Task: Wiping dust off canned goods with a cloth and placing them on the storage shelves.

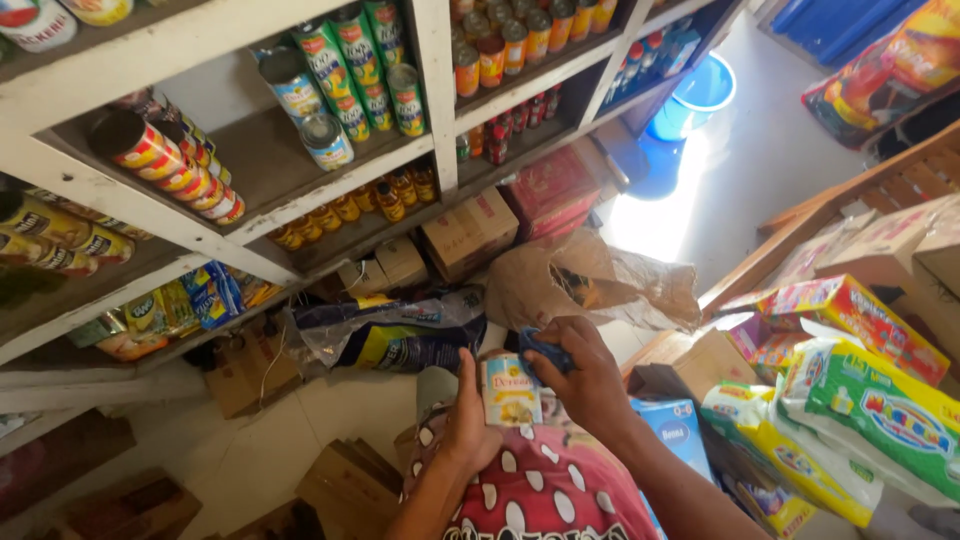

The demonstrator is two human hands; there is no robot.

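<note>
Tin and cloth, in hand
Left hand (pixel 468 425) fingers clasp cylindrical metal tin (pixel 511 391); right hand (pixel 585 375) fingers pinch crumpled blue cloth (pixel 545 350) atop it.

Two hands, left hand (pixel 468 425) and right hand (pixel 585 375), one small can (pixel 511 391), one blue cloth (pixel 545 350); two blue buckets (pixel 700 95); one crumpled brown paper sack (pixel 590 280).

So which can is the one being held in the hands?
The small pale can low in the middle: the left hand grips it while the right hand presses a blue cloth on its top. All other cans sit on the shelves.
</note>
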